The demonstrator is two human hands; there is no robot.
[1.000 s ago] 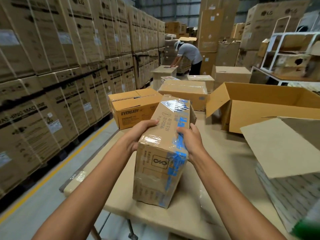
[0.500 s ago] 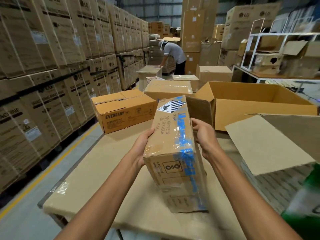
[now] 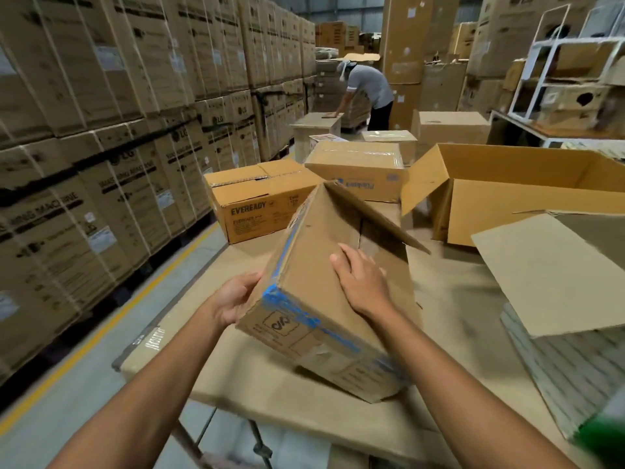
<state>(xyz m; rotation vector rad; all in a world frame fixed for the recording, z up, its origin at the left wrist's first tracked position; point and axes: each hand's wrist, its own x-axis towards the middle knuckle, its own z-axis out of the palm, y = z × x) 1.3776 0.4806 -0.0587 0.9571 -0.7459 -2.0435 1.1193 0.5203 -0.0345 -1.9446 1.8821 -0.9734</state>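
Note:
A long cardboard box [image 3: 314,282] with blue tape along its edges lies tilted on the cardboard-covered table [image 3: 216,377], its far end raised and its flap open. My left hand [image 3: 233,299] grips the box's near left corner from the side, fingers curled under the edge. My right hand [image 3: 363,282] lies flat on the box's upper face with straight fingers.
An Eveready box [image 3: 257,204] and a taped box [image 3: 358,164] stand beyond it. A large open carton [image 3: 514,194] and a loose cardboard sheet [image 3: 554,272] sit on the right. Stacked washing-machine cartons [image 3: 101,147] wall the left aisle. A person [image 3: 365,93] bends over boxes far back.
The box has been rolled over to the left, so a plain face is up and its far flap shows open. My right hand shifted from the box's side onto its top.

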